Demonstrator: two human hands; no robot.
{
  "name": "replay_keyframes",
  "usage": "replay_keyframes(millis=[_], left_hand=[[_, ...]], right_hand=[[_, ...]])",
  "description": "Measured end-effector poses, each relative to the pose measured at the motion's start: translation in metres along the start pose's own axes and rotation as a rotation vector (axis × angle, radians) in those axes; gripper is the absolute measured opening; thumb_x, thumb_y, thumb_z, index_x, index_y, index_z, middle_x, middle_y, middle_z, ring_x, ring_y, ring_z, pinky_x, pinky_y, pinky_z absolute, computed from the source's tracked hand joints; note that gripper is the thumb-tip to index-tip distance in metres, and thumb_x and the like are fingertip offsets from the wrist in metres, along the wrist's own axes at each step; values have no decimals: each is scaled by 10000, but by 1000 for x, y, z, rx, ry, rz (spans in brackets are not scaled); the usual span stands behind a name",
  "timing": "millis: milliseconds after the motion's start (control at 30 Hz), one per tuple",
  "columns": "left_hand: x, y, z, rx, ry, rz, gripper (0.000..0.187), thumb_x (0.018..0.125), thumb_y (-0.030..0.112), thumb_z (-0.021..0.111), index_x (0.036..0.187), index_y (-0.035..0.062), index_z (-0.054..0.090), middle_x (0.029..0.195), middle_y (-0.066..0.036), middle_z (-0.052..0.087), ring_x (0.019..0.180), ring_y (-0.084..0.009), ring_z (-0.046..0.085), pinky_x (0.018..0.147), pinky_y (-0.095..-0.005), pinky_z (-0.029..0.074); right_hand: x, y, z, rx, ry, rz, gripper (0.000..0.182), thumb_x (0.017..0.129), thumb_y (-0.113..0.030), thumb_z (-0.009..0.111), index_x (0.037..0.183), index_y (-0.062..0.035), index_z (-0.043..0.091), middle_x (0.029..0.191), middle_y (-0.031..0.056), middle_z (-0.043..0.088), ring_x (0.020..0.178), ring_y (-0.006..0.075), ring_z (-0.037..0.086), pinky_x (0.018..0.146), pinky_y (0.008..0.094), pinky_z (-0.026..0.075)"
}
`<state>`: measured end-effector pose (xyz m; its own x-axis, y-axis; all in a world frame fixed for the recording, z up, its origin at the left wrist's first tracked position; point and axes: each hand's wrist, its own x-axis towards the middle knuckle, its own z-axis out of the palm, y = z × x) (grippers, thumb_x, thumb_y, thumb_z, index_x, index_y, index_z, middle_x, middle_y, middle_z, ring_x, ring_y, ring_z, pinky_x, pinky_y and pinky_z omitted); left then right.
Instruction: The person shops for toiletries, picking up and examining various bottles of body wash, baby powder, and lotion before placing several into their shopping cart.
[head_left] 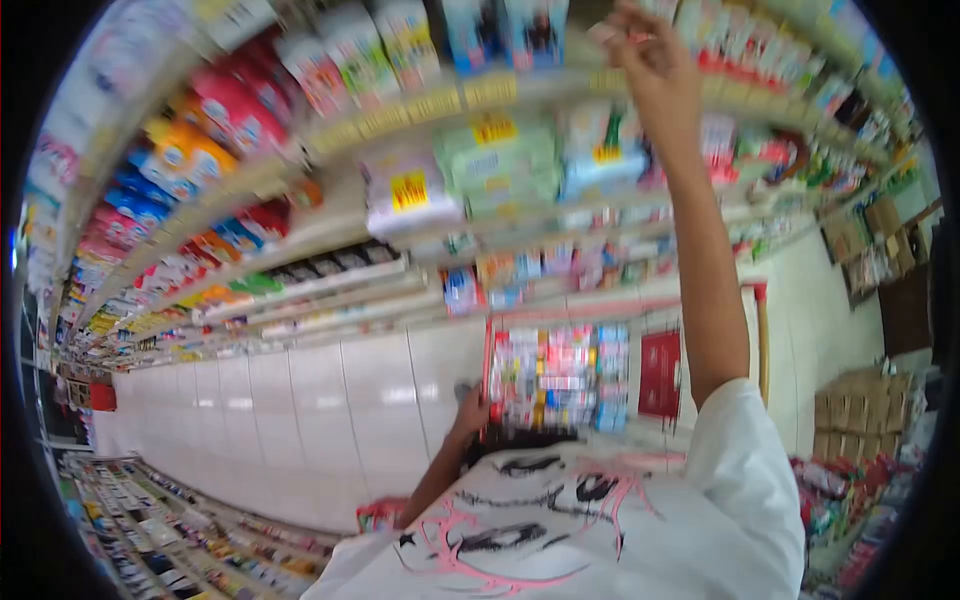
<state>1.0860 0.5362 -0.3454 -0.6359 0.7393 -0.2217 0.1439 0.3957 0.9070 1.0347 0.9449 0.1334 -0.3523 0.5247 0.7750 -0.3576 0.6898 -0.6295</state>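
Observation:
My right hand [648, 48] is raised to the top shelf, beside two blue packages [503, 35]. Its fingers are curled together and blurred; whatever they hold, if anything, is too small to make out. Down at the left, my left hand [470, 412] is closed on the near left edge of a red-rimmed shopping cart [488, 350]. Rows of small colourful packs [560, 370] fill part of the cart. A red panel [659, 374] shows on the cart's right side.
A shelf below holds green wipes packs [498, 165], a lilac pack [412, 192] and light blue packs [603, 170], with yellow price tags. Pink and orange pouches [240, 105] stand to the left. Tiled floor [300, 400] runs leftward. Cardboard boxes [860, 410] are stacked at the right.

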Motion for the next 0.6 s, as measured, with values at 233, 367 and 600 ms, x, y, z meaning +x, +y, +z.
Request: replay_keyframes(millis=[233,367,600], left_hand=[[-6,-1,1,-111,15,-237,465,941,101,532,1376,11,395,1135,-183,635,1022,-230,620,897,-318,459],[0,4,-10,-172,-78,-258,541,896,11,544,1405,33,362,1051,-80,662,603,-69,496,509,-220,445],[-3,11,-9,-311,-63,-384,493,947,37,520,1412,14,355,1125,-62,642,783,-56,535,689,-203,437]], right_hand=[[-406,131,-50,-169,-657,788,212,863,-90,625,1064,-25,626,935,133,662,738,181,640,655,300,509],[-636,206,-111,-671,-1221,981,482,774,-71,607,1247,-57,518,1218,178,570,1082,317,585,941,459,460],[-742,205,-135,-1166,-1389,797,525,828,-175,574,1332,-107,440,1330,149,448,1215,340,459,1007,486,356]])
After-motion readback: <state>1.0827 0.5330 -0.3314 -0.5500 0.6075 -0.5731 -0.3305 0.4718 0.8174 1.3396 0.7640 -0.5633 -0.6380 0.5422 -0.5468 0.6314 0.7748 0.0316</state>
